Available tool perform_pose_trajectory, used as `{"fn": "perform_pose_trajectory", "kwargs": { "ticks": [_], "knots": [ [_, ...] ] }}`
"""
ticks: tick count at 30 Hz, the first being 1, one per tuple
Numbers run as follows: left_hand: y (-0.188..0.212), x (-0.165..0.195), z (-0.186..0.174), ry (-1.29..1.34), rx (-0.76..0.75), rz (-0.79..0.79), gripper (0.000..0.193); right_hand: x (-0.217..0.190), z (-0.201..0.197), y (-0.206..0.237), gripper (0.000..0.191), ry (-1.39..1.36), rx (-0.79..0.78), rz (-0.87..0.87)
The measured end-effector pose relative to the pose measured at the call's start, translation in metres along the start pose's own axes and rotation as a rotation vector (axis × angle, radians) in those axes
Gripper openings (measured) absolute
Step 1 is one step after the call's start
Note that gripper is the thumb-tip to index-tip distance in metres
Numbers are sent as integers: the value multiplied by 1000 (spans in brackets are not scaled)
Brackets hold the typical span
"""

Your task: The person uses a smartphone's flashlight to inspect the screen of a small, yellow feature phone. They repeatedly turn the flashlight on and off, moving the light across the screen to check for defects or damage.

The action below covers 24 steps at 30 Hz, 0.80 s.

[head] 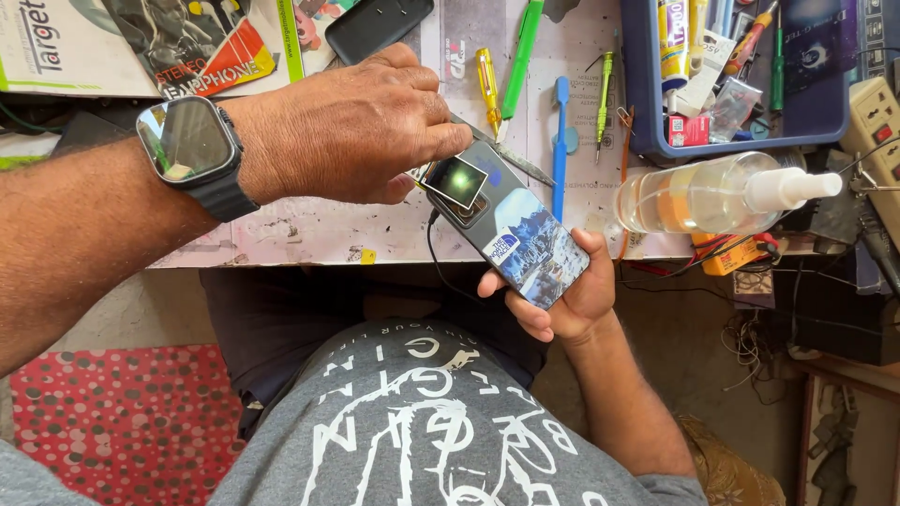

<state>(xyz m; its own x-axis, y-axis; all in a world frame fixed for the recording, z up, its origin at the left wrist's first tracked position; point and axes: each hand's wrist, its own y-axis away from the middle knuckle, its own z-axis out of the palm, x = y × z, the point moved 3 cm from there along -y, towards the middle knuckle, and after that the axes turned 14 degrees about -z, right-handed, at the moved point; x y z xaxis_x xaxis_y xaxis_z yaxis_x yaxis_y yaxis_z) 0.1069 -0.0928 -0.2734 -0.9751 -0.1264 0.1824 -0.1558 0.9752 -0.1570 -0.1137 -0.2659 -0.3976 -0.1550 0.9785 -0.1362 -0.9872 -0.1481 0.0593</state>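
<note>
My right hand [574, 305] grips a smartphone [530, 244] from below, its back up, above the bench's front edge. The back carries a mountain picture and a dark square camera block [457, 181] at the upper end. My left hand [347, 126], with a black smartwatch [186, 141] on the wrist, reaches across from the left. Its fingertips pinch at that camera block and hold thin metal tweezers [518, 164], whose tip sticks out to the right. A thin black cable [433, 248] hangs under the phone.
On the bench lie a yellow screwdriver [487, 86], a green tool [521, 52], a blue toothbrush [560, 126] and a black phone [375, 26]. A clear spray bottle [703, 194] lies at the right, below a blue tray [639, 94] of tools. A power strip [877, 117] sits far right.
</note>
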Motion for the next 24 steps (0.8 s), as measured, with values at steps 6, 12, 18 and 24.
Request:
{"fn": "perform_pose_trajectory", "kwargs": {
  "ticks": [6, 12, 18, 24],
  "knots": [
    [0, -2, 5, -18, 14, 10, 56, 0, 3, -5, 77, -12, -25, -9],
    [-2, -9, 15, 42, 42, 40, 49, 2, 19, -11, 78, 73, 53, -11],
    [-15, -13, -18, 171, 51, 18, 55, -5, 66, -23, 79, 99, 11, 17],
    [-16, -3, -50, 194, -48, 5, 61, -7, 85, -24, 73, 119, 7, 36]
  ]
}}
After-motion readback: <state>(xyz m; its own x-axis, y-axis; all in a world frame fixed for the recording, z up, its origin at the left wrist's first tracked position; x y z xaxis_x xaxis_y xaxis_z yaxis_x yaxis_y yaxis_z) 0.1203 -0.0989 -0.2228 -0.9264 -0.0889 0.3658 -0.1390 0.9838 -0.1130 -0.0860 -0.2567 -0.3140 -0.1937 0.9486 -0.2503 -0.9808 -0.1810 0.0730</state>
